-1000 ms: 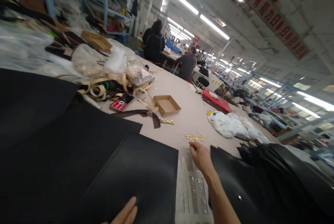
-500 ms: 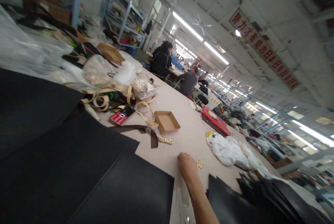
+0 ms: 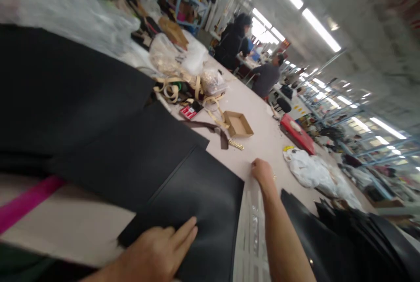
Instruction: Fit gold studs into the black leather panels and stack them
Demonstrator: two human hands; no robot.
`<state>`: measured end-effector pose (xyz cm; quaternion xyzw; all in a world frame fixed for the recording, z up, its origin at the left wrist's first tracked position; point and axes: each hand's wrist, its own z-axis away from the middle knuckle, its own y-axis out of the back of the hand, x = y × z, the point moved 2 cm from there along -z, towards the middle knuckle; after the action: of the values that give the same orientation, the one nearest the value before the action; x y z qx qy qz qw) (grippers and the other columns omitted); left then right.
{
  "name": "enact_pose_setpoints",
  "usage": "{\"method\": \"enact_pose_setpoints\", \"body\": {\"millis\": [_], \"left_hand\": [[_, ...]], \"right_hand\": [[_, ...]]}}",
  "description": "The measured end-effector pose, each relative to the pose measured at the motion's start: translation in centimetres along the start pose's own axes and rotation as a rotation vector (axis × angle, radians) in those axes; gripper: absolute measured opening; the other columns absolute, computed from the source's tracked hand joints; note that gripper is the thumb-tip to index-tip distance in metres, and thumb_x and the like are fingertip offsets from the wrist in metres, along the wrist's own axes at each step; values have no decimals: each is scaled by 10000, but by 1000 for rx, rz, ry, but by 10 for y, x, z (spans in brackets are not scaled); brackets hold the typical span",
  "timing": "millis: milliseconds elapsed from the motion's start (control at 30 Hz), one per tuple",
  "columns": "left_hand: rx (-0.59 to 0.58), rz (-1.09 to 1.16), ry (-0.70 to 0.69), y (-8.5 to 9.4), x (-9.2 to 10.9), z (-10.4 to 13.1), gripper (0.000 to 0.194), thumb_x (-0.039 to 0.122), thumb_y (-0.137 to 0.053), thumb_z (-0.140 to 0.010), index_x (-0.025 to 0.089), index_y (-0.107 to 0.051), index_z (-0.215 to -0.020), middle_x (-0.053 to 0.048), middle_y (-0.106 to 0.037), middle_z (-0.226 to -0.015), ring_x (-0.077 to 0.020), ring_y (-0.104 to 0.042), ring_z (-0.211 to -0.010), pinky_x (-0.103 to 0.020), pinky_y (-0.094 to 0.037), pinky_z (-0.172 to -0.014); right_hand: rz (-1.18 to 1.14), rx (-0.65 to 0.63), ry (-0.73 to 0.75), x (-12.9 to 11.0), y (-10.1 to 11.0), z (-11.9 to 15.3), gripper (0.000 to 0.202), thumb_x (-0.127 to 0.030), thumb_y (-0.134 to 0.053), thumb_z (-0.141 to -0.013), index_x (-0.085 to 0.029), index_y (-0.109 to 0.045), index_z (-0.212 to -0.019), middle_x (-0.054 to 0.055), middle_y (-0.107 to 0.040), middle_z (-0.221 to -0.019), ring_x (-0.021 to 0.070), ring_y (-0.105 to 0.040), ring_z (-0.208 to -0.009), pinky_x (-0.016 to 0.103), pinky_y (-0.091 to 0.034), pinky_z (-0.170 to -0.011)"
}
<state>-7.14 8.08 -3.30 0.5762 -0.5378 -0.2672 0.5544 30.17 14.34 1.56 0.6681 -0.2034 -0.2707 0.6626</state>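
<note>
My left hand (image 3: 160,247) lies on a black sheet (image 3: 200,190) at the bottom, two fingers stretched out over its surface. My right hand (image 3: 263,171) rests on the pale table beyond that sheet's right corner, its fingers curled; what they hold, if anything, is hidden. Small gold pieces (image 3: 274,177) show partly behind the right hand. A row of gold pieces (image 3: 236,145) lies near an open cardboard box (image 3: 239,125) and a dark brown strip (image 3: 224,138).
More black sheets (image 3: 328,238) are stacked at the right. Beyond them are white plastic bags (image 3: 305,168) and a red case (image 3: 297,133). Bags and tan strips clutter the left back. A magenta strip (image 3: 31,203) is at far left. Two people sit further back.
My left hand has come into view on the black sheet. The camera has turned, so the table appears further up and right. My right hand stays closed near the gold pieces.
</note>
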Motion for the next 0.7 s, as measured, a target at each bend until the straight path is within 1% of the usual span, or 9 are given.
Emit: {"method": "enact_pose_setpoints", "body": {"millis": [33, 133, 200, 267, 333, 400, 500, 600, 700], "left_hand": [[-60, -3, 7, 3, 1, -2, 679, 420, -710, -796, 126, -563, -1390, -155, -552, -1452, -248, -709, -878, -367, -579, -736], [-130, 3, -36, 11, 1, -6, 694, 473, -676, -830, 80, -543, -1387, -169, -567, -1441, -240, -700, -820, -374, -581, -673], [-127, -3, -50, 12, 0, -6, 687, 478, -661, -839, 71, -539, -1379, -169, -577, -1431, -239, -693, -802, -375, -577, -645], [-115, -9, -66, 12, 2, -6, 679, 488, -649, -845, 66, -542, -1366, -172, -580, -1425, -239, -689, -802, -373, -571, -633], [-104, -27, -59, 11, 3, -5, 676, 499, -649, -840, 71, -550, -1354, -167, -587, -1414, -237, -680, -789, -373, -561, -619], [-85, -49, -54, 10, 4, -4, 664, 510, -641, -843, 75, -563, -1338, -154, -605, -1387, -234, -667, -782, -371, -549, -611], [-42, -68, -53, 9, 5, -2, 649, 519, -627, -852, 69, -577, -1316, -144, -626, -1341, -230, -647, -776, -365, -527, -596], [-16, -55, -49, 10, 4, 0, 620, 515, -641, -843, 78, -598, -1280, -124, -658, -1250, -215, -628, -750, -355, -491, -564], [-1, -48, -43, 10, 3, 0, 598, 520, -655, -834, 91, -611, -1248, -117, -663, -1195, -200, -613, -733, -352, -464, -556]], "right_hand": [[-58, -9, 13, 2, -1, 5, 133, -210, -629, -915, -136, -698, -1001, 106, -723, -1055, 241, -665, -1055, 430, -490, -972], [-265, -71, 74, -2, -8, 39, 232, -203, -599, -850, -145, -703, -1048, 107, -750, -1016, 236, -699, -976, 370, -510, -916], [-399, -146, 132, -13, -14, 78, 264, -288, -622, -823, -169, -697, -1046, 64, -760, -967, 208, -713, -879, 325, -542, -830], [-569, -232, 191, -28, -21, 123, 255, -362, -659, -799, -190, -695, -984, 31, -753, -894, 188, -702, -809, 295, -547, -762], [-746, -305, 232, -44, -27, 161, 209, -367, -677, -798, -203, -691, -927, 14, -731, -842, 176, -675, -773, 282, -528, -727], [-816, -344, 260, -59, -31, 187, 154, -334, -671, -821, -210, -696, -909, 10, -715, -840, 171, -654, -780, 278, -506, -734], [-741, -328, 310, -73, -31, 203, 115, -291, -647, -846, -218, -712, -906, 6, -707, -854, 168, -636, -797, 275, -487, -764], [-685, -310, 345, -79, -30, 205, 107, -273, -633, -843, -222, -719, -880, 3, -706, -840, 172, -629, -791, 271, -482, -763], [-659, -322, 330, -82, -29, 205, 100, -269, -633, -824, -225, -718, -854, 2, -710, -819, 175, -633, -771, 268, -484, -747]]}}
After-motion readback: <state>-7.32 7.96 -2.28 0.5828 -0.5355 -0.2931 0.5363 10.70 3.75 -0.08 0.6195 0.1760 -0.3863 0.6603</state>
